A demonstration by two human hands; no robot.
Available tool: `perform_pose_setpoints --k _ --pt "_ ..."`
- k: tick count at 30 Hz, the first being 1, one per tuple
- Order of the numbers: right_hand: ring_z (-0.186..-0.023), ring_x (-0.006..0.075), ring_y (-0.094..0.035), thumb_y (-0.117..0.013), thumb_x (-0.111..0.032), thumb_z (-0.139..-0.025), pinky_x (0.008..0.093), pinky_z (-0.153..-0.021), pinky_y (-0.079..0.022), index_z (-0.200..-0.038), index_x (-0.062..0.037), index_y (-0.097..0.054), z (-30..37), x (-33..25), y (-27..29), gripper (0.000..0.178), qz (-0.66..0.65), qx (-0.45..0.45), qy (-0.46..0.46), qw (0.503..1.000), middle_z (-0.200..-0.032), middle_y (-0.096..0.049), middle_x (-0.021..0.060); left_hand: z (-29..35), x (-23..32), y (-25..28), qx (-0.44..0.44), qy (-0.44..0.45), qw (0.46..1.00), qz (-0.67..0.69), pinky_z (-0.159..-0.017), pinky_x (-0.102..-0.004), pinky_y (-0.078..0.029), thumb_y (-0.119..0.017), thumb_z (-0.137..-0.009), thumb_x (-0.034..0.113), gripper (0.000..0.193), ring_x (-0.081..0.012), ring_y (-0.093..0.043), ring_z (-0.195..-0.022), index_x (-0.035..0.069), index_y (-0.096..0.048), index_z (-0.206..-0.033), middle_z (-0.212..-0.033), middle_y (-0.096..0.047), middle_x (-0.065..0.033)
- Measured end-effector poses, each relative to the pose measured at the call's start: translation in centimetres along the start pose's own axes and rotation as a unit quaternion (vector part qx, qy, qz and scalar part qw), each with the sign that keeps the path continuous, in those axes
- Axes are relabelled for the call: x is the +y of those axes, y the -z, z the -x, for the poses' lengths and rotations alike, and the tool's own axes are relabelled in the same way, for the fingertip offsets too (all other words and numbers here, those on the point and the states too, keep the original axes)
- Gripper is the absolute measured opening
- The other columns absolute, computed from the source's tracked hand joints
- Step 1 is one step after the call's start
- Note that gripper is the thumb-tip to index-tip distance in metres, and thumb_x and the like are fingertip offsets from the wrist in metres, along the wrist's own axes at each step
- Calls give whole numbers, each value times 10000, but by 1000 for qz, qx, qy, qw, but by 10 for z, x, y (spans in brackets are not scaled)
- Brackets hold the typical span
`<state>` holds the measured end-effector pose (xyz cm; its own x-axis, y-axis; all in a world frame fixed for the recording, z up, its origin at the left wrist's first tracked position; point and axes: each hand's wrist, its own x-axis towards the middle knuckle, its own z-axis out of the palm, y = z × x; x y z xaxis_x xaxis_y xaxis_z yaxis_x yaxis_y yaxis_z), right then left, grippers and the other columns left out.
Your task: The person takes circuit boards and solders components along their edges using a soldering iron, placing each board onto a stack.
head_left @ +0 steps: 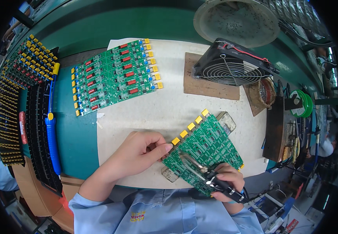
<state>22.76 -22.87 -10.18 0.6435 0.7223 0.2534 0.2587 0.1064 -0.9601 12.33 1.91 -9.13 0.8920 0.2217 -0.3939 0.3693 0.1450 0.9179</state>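
Observation:
A green circuit board [212,142] with a row of yellow box-shaped components [191,126] along its upper left edge lies aslant before me. It rests on two worn metal blocks [227,123]. My left hand [141,152] is closed, thumb and fingers pinching the board's left corner beside the last yellow component in view. Whether another small part is between those fingertips is hidden. My right hand [228,181] grips a soldering iron [210,175] by its black handle. Its metal front, with a thin tube alongside, reaches over the board toward my left fingertips.
Another circuit board panel [116,76] with red and yellow components lies at the back left. A caged fan [235,70] stands on brown board [194,84] at the back right. Leftward are a blue solder sucker [52,132] and stacked boards [9,109]. A green solder spool [305,103] hangs right.

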Motion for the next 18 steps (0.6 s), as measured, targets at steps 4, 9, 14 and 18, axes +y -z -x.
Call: perform_pose_setpoints --k 4,9,14,18 --pt "-628 208 -548 -794 -155 -590 338 -708 -468 -921 -20 -652 2 -1 -2 385 -53 66 -13 996 -710 -615 103 1 -1 0 7 -6 1000 -5 -486 -195 -358 -581 -851 79 161 -74 -460 -526 -2 -595 -713 -607 -572 -28" --pt "-615 202 -547 -784 -155 -598 358 -736 -458 -920 -19 -648 -5 -1 4 375 19 -66 37 997 -706 -617 102 3 -1 3 2 -9 1000 -18 -497 -195 -363 -583 -851 79 138 -73 -465 -542 -2 -597 -741 -636 -581 -28" --pt "-606 191 -548 -777 -154 -603 353 -760 -448 -919 -20 -652 -6 -1 3 366 57 -99 52 992 -712 -622 94 9 -3 10 -17 -12 1000 0 -510 -197 -366 -582 -854 70 106 -73 -472 -564 0 -598 -775 -670 -587 -29" --pt "-608 185 -549 -775 -156 -606 343 -767 -445 -922 -22 -655 -7 -2 2 364 78 -112 54 989 -719 -626 85 13 -7 11 -25 -15 1000 7 -519 -199 -370 -578 -857 62 86 -75 -475 -576 4 -598 -797 -694 -590 -31"
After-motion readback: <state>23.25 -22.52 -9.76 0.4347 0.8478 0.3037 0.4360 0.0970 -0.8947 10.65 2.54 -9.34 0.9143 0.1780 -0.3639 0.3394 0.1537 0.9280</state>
